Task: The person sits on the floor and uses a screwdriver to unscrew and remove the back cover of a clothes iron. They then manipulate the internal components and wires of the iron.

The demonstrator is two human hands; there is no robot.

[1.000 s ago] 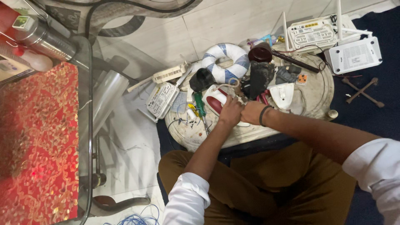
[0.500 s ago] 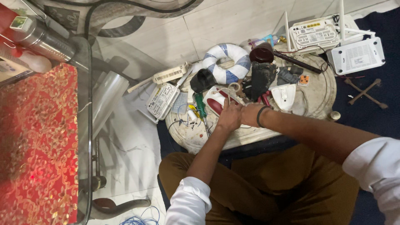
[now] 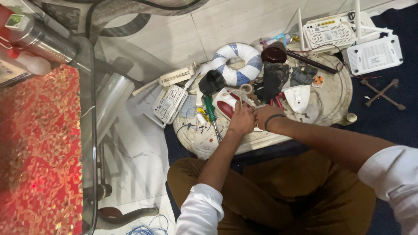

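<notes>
My left hand (image 3: 242,119) and my right hand (image 3: 264,114) meet over a round pale work board (image 3: 278,139) on my lap. Both rest on a white and dark red appliance (image 3: 225,104). The fingers are curled around a small part of it, and what they grip is hidden. A black band circles my right wrist. A green-handled screwdriver (image 3: 210,109) lies just left of my left hand. A black blocky part (image 3: 273,79) and pliers with red handles (image 3: 276,101) sit just beyond my right hand.
A blue and white ring (image 3: 237,63) lies at the board's far side. Two white routers (image 3: 348,41) stand at the back right, another white device (image 3: 169,103) at the left. A glass table with a red cloth (image 3: 39,148) and a steel bottle (image 3: 41,39) stands on the left.
Both hands have shifted slightly left and closer together over the white and red appliance. Nothing else has moved.
</notes>
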